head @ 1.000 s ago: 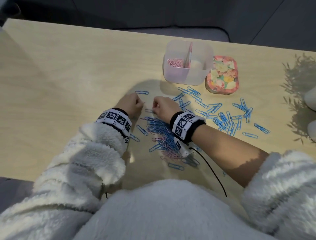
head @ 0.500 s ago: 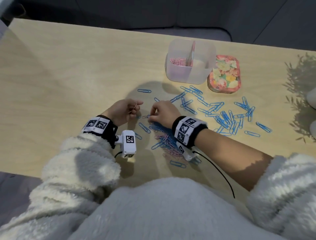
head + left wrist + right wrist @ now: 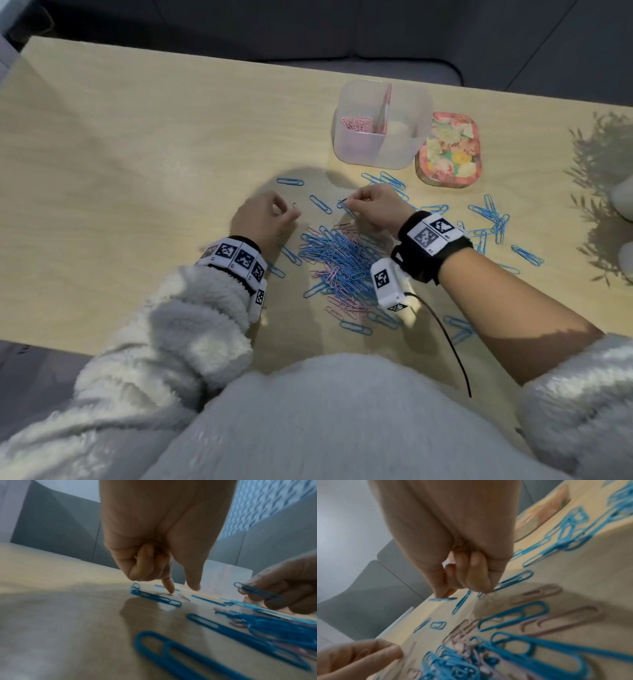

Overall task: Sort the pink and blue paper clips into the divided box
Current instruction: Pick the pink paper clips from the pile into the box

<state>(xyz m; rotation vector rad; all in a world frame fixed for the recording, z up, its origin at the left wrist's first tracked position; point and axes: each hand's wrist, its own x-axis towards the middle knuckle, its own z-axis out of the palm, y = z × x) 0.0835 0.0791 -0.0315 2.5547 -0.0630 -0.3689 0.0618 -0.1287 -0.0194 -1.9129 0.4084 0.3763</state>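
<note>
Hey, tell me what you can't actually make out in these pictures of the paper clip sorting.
- Translucent divided box, head view: the right compartment's contents are veiled by the frosted wall.
- Left hand: curled fingers hide what it holds; the right wrist view is too blurred to settle it.
- Mixed pile of blue and pink paper clips, head view: the right hand and its wrist camera cover part.
- White objects, head view: cut off by the right edge.

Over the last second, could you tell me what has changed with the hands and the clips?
The right hand moved away from the left and now pinches a blue paper clip lifted off the table. The left hand drew back, fingers curled; its hold is unclear. The mixed pile and divided box stayed put.
</note>
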